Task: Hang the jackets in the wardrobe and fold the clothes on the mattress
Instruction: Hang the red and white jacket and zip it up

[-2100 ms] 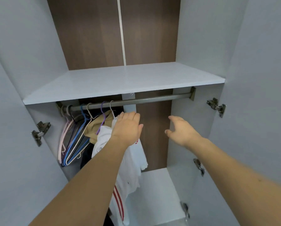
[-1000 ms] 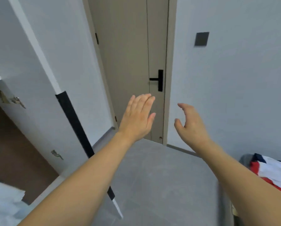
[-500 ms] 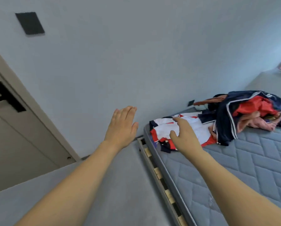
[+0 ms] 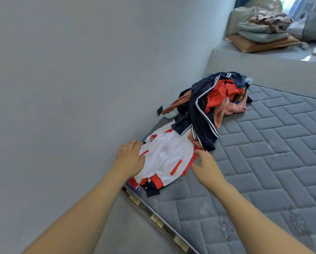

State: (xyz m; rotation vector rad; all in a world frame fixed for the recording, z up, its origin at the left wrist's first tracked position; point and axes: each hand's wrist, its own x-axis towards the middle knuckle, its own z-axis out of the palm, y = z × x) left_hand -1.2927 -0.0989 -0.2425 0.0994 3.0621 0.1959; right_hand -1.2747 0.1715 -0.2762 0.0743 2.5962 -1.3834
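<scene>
A white jacket with red stripes (image 4: 169, 158) lies crumpled at the near corner of the grey quilted mattress (image 4: 263, 162), against the wall. My left hand (image 4: 129, 159) lies on the jacket's left edge with its fingers curled into the fabric. My right hand (image 4: 204, 165) touches the jacket's red right edge with loosely spread fingers. Behind the jacket sits a heap of clothes (image 4: 215, 105): a navy piece with white stripes, red, pink and brown garments, partly overlapping the jacket's top.
The grey wall (image 4: 71, 79) runs along the mattress's left side. Wooden bed slats (image 4: 157, 220) show under its near edge. At the far back right are stacked cushions, folded fabrics and a cardboard piece (image 4: 263, 33) on a raised ledge.
I turned from the wardrobe past the door to the mattress. Both hands have dropped onto the white and red jacket, the left now curling into its edge.
</scene>
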